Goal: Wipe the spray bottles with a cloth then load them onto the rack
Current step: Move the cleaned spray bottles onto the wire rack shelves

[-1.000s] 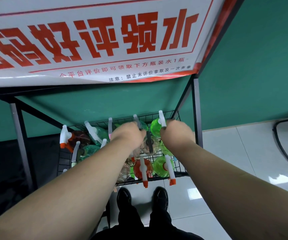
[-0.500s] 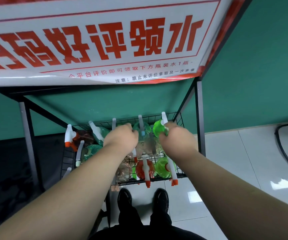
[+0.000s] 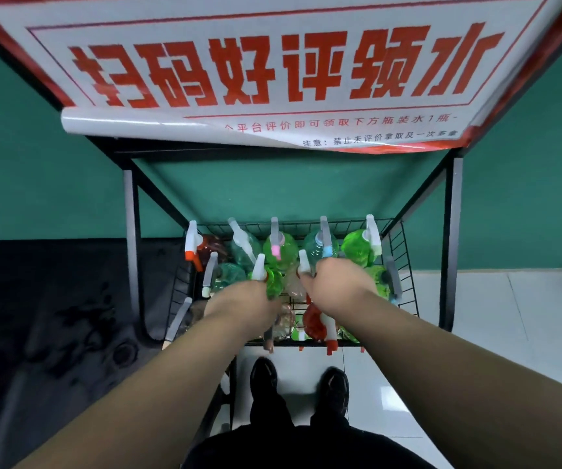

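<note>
The left hand point(image 3: 239, 299) and right hand point(image 3: 337, 282) have pulled back from the rear row of the black wire basket point(image 3: 404, 265), now gripping a green plastic spray bottle point(image 3: 274, 282) and a clear plastic spray bottle point(image 3: 303, 264).

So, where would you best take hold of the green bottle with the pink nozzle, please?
Probably the neck under its white spray head, from above: the green bottle stands upright in the basket, hemmed in on both sides.
</note>
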